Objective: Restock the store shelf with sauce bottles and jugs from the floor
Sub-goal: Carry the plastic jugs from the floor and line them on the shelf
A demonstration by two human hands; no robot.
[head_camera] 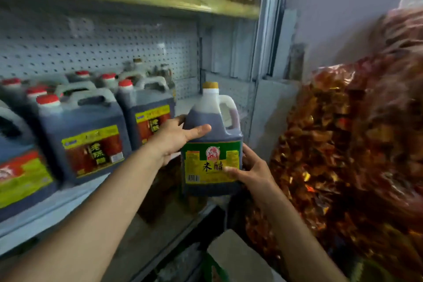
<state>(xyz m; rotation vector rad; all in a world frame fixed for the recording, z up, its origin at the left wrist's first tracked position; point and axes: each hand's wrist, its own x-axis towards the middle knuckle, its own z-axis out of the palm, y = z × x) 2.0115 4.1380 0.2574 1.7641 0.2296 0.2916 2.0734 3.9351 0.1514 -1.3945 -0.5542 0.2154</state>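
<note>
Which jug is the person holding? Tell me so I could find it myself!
Look at the grey shelf with the row of dark red-capped jugs. Just right of them, in front of the shelf, the left hand and right hand hold one jug. Only it has a yellow cap and a green-and-yellow label.

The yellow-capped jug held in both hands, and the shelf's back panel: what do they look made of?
The yellow-capped jug with the green and yellow label looks like translucent whitish plastic: dark liquid shows through the body, and the moulded handle is milky. The grey perforated back panel is probably painted sheet metal, with regular rows of holes and a matte finish; blur leaves that uncertain.
</note>
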